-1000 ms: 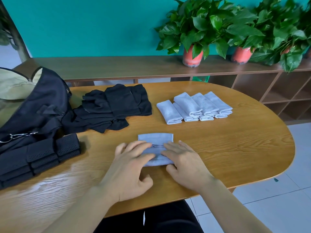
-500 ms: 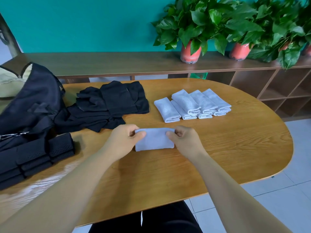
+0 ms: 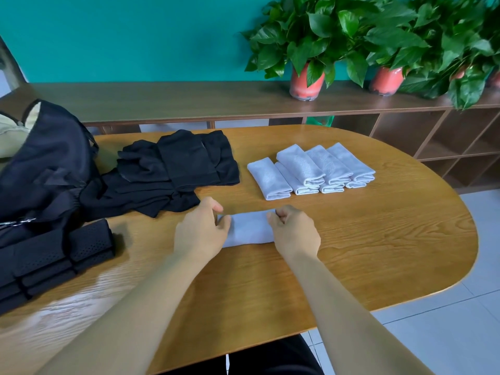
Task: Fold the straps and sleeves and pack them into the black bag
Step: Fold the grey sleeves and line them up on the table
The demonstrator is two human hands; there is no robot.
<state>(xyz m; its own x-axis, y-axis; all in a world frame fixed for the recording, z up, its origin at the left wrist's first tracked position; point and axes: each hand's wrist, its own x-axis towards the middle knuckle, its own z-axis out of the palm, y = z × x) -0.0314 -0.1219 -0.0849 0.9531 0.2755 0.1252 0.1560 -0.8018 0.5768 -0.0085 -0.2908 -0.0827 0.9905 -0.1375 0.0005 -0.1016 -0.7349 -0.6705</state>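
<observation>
Head cam, sleeve point(image 3: 249, 228) on oval wood tbl point(image 3: 378, 239), teal wall point(image 3: 135, 36), plant shelf point(image 3: 189, 101)

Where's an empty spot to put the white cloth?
Bare wood between the right hand, the row of folded white sleeves and the right edge of the oval wooden table. Crowded on the left: black cloth pile, black perforated straps.

— What shows of the person?

— Two arms: the left forearm point(image 3: 130, 307) and the right forearm point(image 3: 346, 307), bare along all their visible length. The left hand point(image 3: 201, 234) and the right hand point(image 3: 295, 234) are bare too.

— Any clothing?

— A black garment point(image 3: 270, 358) at the bottom edge. A thin pale sliver point(image 3: 226, 364) cuts into it; whether that is a marking or a gap, I cannot tell.
</observation>
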